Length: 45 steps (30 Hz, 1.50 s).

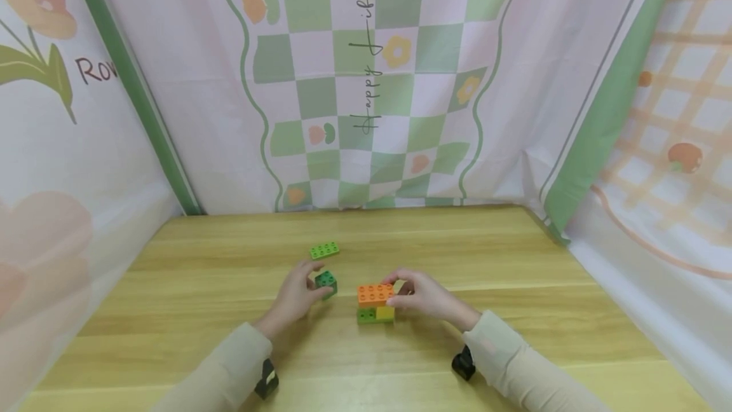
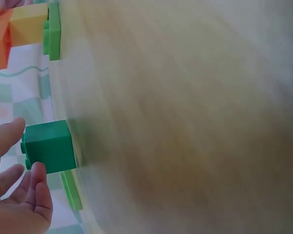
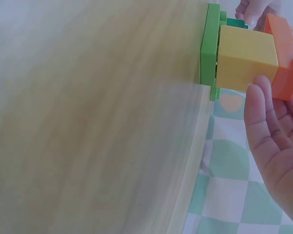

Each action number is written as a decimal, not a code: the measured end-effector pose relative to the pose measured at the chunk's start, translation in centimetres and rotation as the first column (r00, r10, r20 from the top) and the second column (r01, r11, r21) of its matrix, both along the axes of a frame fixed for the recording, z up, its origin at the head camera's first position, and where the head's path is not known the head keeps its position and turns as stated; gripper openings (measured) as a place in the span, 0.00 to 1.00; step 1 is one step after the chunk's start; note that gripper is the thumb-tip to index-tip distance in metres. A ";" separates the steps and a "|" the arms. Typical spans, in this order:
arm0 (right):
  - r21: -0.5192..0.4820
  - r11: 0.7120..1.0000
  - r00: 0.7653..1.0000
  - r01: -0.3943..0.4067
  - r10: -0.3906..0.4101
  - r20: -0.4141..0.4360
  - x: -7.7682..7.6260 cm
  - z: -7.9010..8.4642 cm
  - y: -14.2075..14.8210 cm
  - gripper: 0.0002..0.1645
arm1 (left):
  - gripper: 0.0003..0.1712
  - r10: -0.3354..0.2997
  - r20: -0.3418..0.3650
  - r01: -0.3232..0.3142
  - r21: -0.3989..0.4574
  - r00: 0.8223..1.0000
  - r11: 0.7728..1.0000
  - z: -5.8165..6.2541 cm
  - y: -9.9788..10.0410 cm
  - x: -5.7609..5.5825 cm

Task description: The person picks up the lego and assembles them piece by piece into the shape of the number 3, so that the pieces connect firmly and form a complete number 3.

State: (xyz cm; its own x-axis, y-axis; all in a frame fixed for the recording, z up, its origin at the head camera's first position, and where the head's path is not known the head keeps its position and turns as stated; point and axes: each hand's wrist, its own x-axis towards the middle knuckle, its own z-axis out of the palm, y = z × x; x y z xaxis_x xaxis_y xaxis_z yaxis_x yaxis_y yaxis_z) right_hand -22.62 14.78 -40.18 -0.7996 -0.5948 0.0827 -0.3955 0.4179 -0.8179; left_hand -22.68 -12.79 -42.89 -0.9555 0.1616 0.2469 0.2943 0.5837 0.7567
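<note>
My left hand (image 1: 296, 295) is around a dark green building brick (image 1: 326, 279) with studs on top; thumb and fingers lie on either side. In the left wrist view that brick (image 2: 51, 146) sits at the table surface, a fingertip against its lower edge, the thumb just off its corner. With thumb and fingers my right hand (image 1: 424, 297) pinches the right end of an orange brick (image 1: 373, 293). Beneath the orange brick is a yellow brick (image 1: 386, 313), standing on the right part of a light green plate brick (image 1: 366, 317).
Another light green plate brick (image 1: 324, 250) lies farther back, beyond the left hand. The wooden table (image 1: 217, 259) ends at a hanging patterned cloth (image 1: 320, 94), with more cloth at both sides. Black devices (image 1: 464, 364) show beneath the sleeves.
</note>
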 end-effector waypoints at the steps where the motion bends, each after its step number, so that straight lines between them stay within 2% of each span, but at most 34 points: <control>1: -0.003 1.000 1.000 0.001 -0.001 0.003 -0.1 -0.2 0.1 0.19 | 0.34 0.000 0.010 0.000 -0.002 1.000 1.000 -0.1 0.0 0.0; 12: -0.012 1.000 1.000 -0.004 0.004 0.006 -0.2 -0.1 0.1 0.19 | 0.34 0.013 0.108 -0.014 0.006 0.994 1.000 -0.6 -0.3 -0.2; 20: -0.013 1.000 1.000 -0.007 0.007 0.007 1.5 2.4 -0.5 0.17 | 0.25 0.021 0.139 -0.023 0.011 0.990 1.000 -0.6 -0.3 -0.3; 25: -0.008 1.000 1.000 -0.007 0.007 0.011 1.8 2.8 -0.6 0.17 | 0.24 0.022 0.148 -0.027 0.030 0.989 0.999 -0.5 -0.3 -0.3; 38: -0.006 1.000 1.000 -0.017 0.017 0.010 1.3 2.3 -0.3 0.19 | 0.27 0.019 0.142 -0.026 0.051 0.990 0.998 0.6 -0.2 -0.3; 45: -0.001 1.000 1.000 -0.007 0.007 0.015 -0.7 -0.7 0.5 0.22 | 0.27 0.000 0.116 -0.006 0.048 0.993 0.999 1.5 0.1 -0.2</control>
State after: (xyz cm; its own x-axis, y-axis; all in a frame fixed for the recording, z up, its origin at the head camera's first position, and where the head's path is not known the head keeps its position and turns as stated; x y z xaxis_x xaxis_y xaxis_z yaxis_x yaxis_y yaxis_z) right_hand -23.35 15.28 -40.86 -0.7967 -0.6001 0.0711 -0.3856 0.4143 -0.8244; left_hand -22.85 -12.69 -41.35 -0.9786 0.1491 0.1422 0.2014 0.5466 0.8128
